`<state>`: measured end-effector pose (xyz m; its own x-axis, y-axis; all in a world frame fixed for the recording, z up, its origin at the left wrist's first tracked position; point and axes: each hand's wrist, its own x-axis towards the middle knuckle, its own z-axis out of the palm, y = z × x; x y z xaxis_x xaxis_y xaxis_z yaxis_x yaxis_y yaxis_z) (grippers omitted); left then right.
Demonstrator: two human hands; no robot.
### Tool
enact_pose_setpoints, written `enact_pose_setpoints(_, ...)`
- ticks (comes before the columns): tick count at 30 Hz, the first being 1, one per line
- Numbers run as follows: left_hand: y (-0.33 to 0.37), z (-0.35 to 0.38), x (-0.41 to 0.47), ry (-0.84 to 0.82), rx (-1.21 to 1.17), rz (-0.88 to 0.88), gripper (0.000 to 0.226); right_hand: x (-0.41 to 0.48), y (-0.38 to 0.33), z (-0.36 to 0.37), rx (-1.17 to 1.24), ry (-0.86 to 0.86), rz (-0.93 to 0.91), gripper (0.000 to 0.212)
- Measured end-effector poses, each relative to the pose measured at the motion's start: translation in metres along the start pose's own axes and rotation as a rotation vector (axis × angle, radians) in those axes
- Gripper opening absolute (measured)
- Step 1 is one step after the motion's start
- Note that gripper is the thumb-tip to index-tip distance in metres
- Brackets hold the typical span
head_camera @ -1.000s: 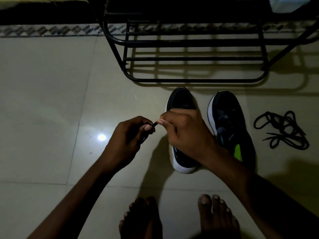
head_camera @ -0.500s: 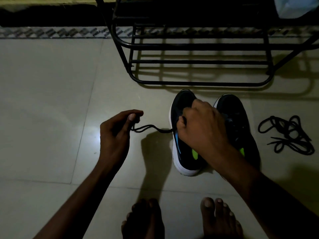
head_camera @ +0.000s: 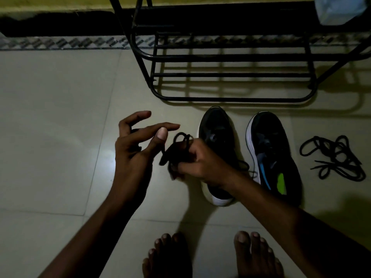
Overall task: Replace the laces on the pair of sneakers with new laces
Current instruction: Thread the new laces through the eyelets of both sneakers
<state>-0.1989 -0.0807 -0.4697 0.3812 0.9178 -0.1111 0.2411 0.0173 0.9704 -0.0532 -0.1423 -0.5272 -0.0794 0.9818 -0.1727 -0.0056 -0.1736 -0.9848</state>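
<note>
Lace point(head_camera: 180, 146) bunched in right hand point(head_camera: 202, 164), which half hides one sneaker point(head_camera: 217, 125).

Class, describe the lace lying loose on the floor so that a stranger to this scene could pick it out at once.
Start at the black shoe rack; a pair of sneakers stands before it. To their right a tangled black lace lies on the floor. Unlike the bunched lace in the right hand, nothing touches it.
</note>
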Motion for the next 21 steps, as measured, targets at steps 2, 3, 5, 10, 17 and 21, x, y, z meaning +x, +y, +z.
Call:
enact_pose_setpoints(2,0.003,-0.004,0.002,0.011,-0.123,-0.109,0.018,-0.004,0.006,0.005,-0.099,0.137,0.004,0.026)
enact_pose_setpoints(3,0.002,-0.005,0.003,0.024,-0.126,-0.129,0.018,-0.006,0.008,0.005,-0.151,0.189,0.003,0.031)
enact_pose_setpoints(5,0.003,-0.006,0.003,0.039,-0.085,-0.114,0.017,-0.011,0.009,0.003,-0.245,0.217,0.007,0.031)
enact_pose_setpoints(10,0.007,-0.004,-0.004,-0.013,0.022,-0.033,0.008,-0.017,-0.009,-0.015,-0.52,0.292,-0.012,0.061)
enact_pose_setpoints(17,0.013,0.001,-0.004,-0.037,0.17,0.045,0.01,-0.004,-0.019,-0.02,-0.13,0.052,-0.12,0.05)
enact_pose_setpoints(21,0.008,0.0,-0.001,-0.064,0.127,0.065,0.013,-0.008,-0.008,0.002,-0.026,0.112,-0.091,0.013)
